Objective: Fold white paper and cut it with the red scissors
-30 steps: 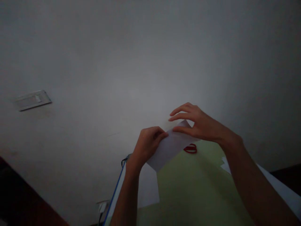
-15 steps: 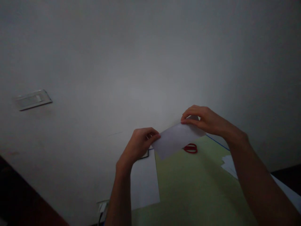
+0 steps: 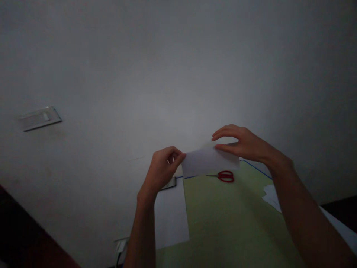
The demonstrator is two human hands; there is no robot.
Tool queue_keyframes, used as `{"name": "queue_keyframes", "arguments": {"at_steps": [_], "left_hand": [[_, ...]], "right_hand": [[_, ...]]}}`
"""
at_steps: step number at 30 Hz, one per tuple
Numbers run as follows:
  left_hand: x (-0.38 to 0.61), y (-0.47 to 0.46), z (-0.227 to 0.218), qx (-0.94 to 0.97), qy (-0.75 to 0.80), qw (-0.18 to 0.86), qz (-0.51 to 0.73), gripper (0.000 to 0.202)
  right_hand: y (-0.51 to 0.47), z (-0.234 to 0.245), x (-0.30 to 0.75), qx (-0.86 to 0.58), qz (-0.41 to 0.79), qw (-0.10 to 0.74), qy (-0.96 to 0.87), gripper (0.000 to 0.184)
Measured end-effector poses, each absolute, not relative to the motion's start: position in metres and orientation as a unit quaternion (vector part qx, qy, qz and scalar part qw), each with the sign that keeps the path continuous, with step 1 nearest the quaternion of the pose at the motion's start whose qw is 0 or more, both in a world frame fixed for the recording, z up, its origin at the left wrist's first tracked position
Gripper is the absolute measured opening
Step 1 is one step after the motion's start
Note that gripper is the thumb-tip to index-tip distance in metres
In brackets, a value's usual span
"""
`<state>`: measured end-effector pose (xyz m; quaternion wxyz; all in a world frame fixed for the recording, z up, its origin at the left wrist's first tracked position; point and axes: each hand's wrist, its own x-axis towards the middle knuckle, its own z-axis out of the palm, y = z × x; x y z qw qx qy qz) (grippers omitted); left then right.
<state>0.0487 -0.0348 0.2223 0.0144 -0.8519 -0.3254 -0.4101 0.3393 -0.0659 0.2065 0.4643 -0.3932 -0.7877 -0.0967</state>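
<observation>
A small white sheet of paper (image 3: 206, 162) is held up above the table, its long side roughly level. My left hand (image 3: 167, 162) pinches its upper left corner between thumb and fingers. At the paper's right end, my right hand (image 3: 237, 141) has its thumb against the upper edge, while its fingers are lifted away and spread. Below the paper lie red-handled scissors (image 3: 225, 176) on the green tabletop (image 3: 220, 216), with part of the blades showing.
A larger white sheet (image 3: 171, 216) lies at the table's left, with a dark-edged flat object (image 3: 170, 184) at its top. Cut paper pieces (image 3: 272, 197) lie by my right forearm. Behind the table stands a pale wall (image 3: 167, 74) with a switch plate (image 3: 40, 118); a plug (image 3: 121, 245) sits lower left.
The paper has swung from a slant to nearly level, uncovering the scissor blades. My right fingers have parted from the thumb, and my left hand has shifted slightly left and up.
</observation>
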Motion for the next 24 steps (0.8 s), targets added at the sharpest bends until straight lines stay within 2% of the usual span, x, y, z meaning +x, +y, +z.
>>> {"name": "queue_keyframes", "arguments": {"at_steps": [3, 7, 10, 13, 19, 24], "left_hand": [[0.056, -0.042, 0.225, -0.871, -0.311, 0.005, -0.381, 0.018], [0.064, -0.050, 0.227, -0.885, -0.286, -0.005, -0.367, 0.017], [0.065, -0.052, 0.228, -0.887, -0.272, 0.005, -0.374, 0.012], [0.066, -0.053, 0.228, -0.887, -0.251, 0.032, -0.386, 0.006], [0.071, -0.054, 0.226, -0.887, -0.239, 0.042, -0.393, 0.011], [0.067, -0.054, 0.227, -0.882, -0.269, 0.046, -0.384, 0.011]], "right_hand": [[-0.070, 0.212, 0.316, -0.349, -0.076, 0.450, -0.818, 0.021], [-0.074, 0.216, 0.293, -0.343, -0.025, 0.407, -0.846, 0.014], [-0.074, 0.216, 0.289, -0.327, -0.003, 0.406, -0.853, 0.013], [-0.073, 0.215, 0.290, -0.319, -0.007, 0.402, -0.858, 0.011], [-0.076, 0.218, 0.285, -0.350, -0.065, 0.373, -0.857, 0.013], [-0.076, 0.218, 0.283, -0.338, -0.053, 0.368, -0.865, 0.012]]}}
